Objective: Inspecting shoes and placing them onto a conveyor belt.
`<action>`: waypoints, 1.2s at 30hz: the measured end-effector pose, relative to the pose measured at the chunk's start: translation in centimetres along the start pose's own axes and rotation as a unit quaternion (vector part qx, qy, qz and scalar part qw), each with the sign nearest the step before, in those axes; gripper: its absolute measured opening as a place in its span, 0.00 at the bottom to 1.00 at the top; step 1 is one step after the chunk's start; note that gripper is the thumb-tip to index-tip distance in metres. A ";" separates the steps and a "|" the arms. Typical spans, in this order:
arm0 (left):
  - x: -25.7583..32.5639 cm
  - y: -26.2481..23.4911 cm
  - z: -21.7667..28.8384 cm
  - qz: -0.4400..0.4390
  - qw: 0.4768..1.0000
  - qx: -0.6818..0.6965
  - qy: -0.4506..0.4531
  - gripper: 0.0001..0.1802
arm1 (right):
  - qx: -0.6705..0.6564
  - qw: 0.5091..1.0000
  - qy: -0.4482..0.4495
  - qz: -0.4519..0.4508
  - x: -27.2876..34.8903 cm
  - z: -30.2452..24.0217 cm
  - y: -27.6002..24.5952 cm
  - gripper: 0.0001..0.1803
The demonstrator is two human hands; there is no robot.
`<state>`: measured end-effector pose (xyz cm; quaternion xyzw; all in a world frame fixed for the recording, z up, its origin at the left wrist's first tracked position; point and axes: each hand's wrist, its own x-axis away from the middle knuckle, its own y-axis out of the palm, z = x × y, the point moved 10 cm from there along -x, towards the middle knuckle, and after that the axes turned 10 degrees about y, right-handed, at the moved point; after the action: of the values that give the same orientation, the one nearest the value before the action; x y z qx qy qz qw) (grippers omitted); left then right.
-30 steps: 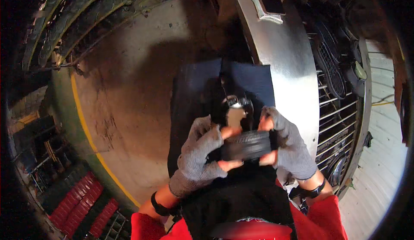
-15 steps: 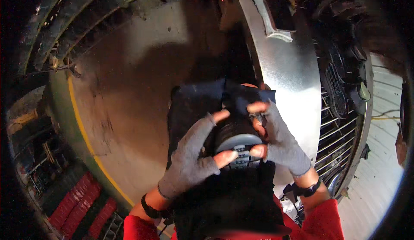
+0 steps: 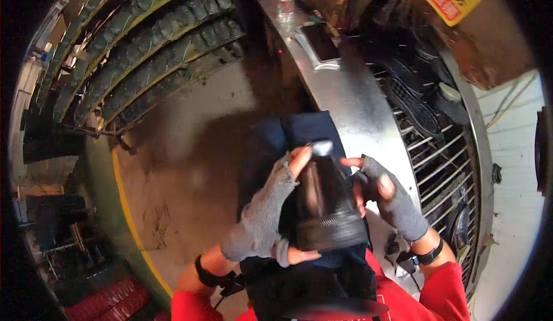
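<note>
A black shoe (image 3: 325, 206) with a textured sole edge is held over my lap, blurred by motion. At its far end is a small pale, shiny patch (image 3: 321, 147). My left hand (image 3: 262, 206), in a grey fingerless glove, grips the shoe from its left side, the thumb at the near end and fingers toward the far end. On the other side, my right hand (image 3: 387, 197), gloved alike, has its fingers apart. Its lower fingertips are close to the shoe's right side; I cannot tell whether they touch it.
To the right runs a metal ledge (image 3: 345, 90) bearing a dark flat object (image 3: 320, 41) on white cloth or paper and a clear bottle (image 3: 285, 7). Beyond it, black soles (image 3: 412, 105) lie on a wire rack (image 3: 443, 159). Racks of shoes (image 3: 155, 38) stand at the far left.
The shoe has been turned from its grey-edged underside to its dark upper. My right thumb has come off it, while my left hand keeps hold. The view has shifted.
</note>
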<state>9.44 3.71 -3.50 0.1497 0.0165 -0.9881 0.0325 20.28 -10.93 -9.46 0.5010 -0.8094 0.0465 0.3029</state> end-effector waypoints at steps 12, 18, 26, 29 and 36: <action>-1.9 -2.0 -6.1 0.248 0.966 0.051 -0.046 0.38 | -0.403 0.911 -0.026 -0.088 -0.9 9.4 -1.0 0.42; 0.9 -1.2 -12.9 0.326 0.941 -0.039 -0.086 0.32 | -0.326 0.933 0.144 -0.036 -1.5 12.6 1.4 0.30; -0.8 0.9 -10.3 0.079 0.945 -0.315 -0.046 0.36 | -0.405 0.912 0.055 0.026 0.3 12.5 0.0 0.22; 0.1 0.4 -14.8 0.097 0.992 -0.054 -0.059 0.34 | -0.385 0.917 -0.034 0.098 2.7 15.3 -9.6 0.26; 3.5 -0.2 -16.0 0.033 0.973 -0.200 -0.109 0.24 | -0.019 0.889 -0.004 0.457 23.7 11.7 -30.5 0.24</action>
<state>10.81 4.33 -19.79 0.0317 0.2054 -0.9735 0.0959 33.23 -48.99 -13.15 0.0696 -0.9508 0.1625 0.2545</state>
